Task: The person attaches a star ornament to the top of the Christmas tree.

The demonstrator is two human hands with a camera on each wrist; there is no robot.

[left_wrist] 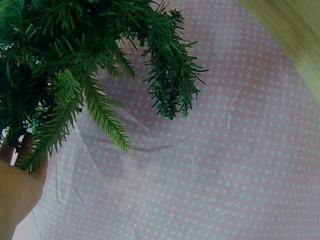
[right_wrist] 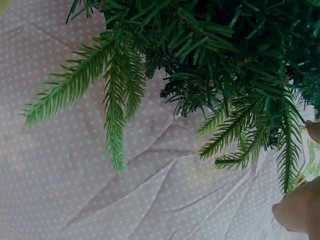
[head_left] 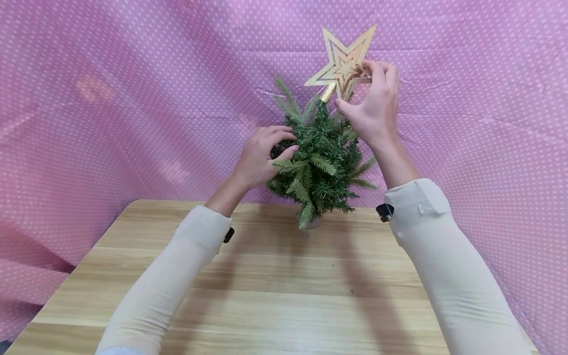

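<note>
A small artificial Christmas tree (head_left: 326, 145) stands upright near the table's back edge, with dark green needles and lighter green sprigs (left_wrist: 102, 107). At its top sits a gold glitter star tree topper (head_left: 343, 66), tilted, its gold tube over the tip. My right hand (head_left: 377, 106) holds the star's right side between thumb and fingers; only fingertips and a sliver of star (right_wrist: 313, 157) show in the right wrist view. On the tree's left side, my left hand (head_left: 259, 157) grips among the branches with bent fingers and thumb, its fingertips partly hidden by needles.
The wooden table (head_left: 284, 296) spreads in front of the tree, with tiny dark specks on it. A clear base (head_left: 312, 224) shows under the lowest branches. Pink polka-dot cloth (head_left: 177, 88) hangs behind and on both sides, close to the tree.
</note>
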